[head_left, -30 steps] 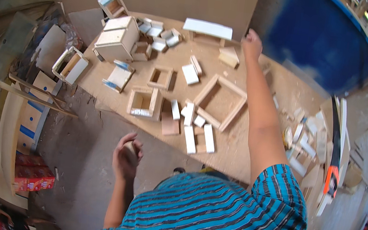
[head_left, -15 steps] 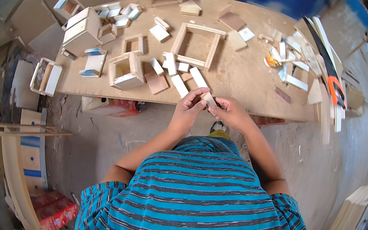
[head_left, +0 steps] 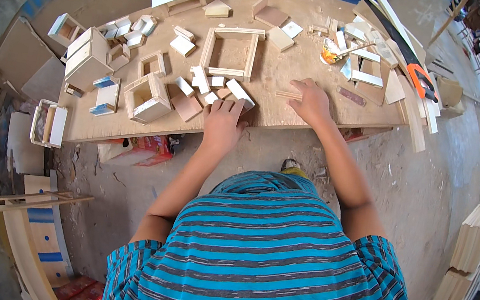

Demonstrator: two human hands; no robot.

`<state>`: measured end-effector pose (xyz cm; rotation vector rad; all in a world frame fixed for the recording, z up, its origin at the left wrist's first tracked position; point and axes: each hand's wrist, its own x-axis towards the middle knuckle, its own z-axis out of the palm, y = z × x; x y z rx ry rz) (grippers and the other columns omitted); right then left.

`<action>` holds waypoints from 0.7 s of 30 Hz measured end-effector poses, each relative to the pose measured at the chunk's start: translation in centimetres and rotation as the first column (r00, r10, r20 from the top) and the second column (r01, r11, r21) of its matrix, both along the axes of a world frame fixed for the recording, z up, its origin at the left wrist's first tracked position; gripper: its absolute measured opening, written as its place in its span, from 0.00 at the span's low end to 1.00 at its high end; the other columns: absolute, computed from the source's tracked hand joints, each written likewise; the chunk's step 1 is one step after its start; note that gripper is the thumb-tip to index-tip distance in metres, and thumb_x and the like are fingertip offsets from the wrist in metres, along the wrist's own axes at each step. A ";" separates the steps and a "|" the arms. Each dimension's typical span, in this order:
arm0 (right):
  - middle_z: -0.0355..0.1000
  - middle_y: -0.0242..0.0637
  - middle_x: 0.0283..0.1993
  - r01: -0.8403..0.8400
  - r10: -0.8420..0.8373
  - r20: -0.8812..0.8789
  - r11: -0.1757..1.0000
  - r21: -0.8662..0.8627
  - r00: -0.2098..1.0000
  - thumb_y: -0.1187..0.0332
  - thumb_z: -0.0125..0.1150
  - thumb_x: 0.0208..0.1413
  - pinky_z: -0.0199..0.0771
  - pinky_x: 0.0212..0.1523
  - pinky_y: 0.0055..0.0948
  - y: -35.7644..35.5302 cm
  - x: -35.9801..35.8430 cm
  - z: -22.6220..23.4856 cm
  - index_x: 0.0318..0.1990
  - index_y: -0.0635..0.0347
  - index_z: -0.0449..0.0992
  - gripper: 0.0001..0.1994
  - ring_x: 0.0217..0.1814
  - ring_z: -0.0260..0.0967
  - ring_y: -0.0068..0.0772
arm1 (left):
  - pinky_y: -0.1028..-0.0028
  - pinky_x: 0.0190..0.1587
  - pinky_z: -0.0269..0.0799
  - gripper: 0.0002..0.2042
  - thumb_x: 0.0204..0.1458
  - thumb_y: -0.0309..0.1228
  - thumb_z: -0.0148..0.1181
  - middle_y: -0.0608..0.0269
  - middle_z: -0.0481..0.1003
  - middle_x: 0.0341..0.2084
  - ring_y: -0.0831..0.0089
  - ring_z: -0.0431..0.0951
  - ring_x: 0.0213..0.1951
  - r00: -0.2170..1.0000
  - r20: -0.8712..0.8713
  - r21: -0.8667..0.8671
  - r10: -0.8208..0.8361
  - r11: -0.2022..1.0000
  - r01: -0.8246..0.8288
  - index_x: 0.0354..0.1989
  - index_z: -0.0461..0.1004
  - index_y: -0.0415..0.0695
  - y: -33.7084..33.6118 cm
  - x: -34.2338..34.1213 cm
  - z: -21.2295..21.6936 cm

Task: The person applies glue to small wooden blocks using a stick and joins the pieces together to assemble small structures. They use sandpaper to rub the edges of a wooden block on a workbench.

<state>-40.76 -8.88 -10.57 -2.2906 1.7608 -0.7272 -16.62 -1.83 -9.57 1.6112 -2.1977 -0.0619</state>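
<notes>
My left hand (head_left: 223, 124) lies at the table's near edge, its fingers stretched toward a group of small white-faced wood blocks (head_left: 240, 92). Its fingertips overlap the nearest blocks, and its palm side is hidden. To the right, my right hand (head_left: 311, 103) is low over the tabletop, with fingers and thumb about the right end of a short pale wood strip (head_left: 286, 95). The covered end of that strip is out of sight. Beyond the blocks lies a square wooden frame (head_left: 207, 48). An open wooden box (head_left: 147, 100) stands left of my left hand.
The plywood table (head_left: 269, 114) carries several small boxes and offcuts at the left. A handsaw with an orange handle (head_left: 422, 82) rests on long wood strips at the right. Near it stand a glue container (head_left: 331, 53) and a brownish flat bar (head_left: 350, 96).
My hands were together at the table edge, holding a small wood piece. They have parted: the left moved to the white blocks, the right out over the table with the strip. The view shifted.
</notes>
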 end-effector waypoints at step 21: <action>0.72 0.40 0.38 -0.271 0.274 0.137 0.962 -0.041 0.952 0.72 0.61 0.46 0.71 0.39 0.38 -0.7 -3.9 -0.7 0.43 0.56 0.76 0.14 0.38 0.70 0.43 | 0.76 0.47 0.69 0.23 0.57 0.22 0.43 0.61 0.71 0.42 0.73 0.73 0.44 0.024 -0.931 0.355 0.365 0.885 0.300 0.63 0.58 0.43 -1.4 -4.3 2.9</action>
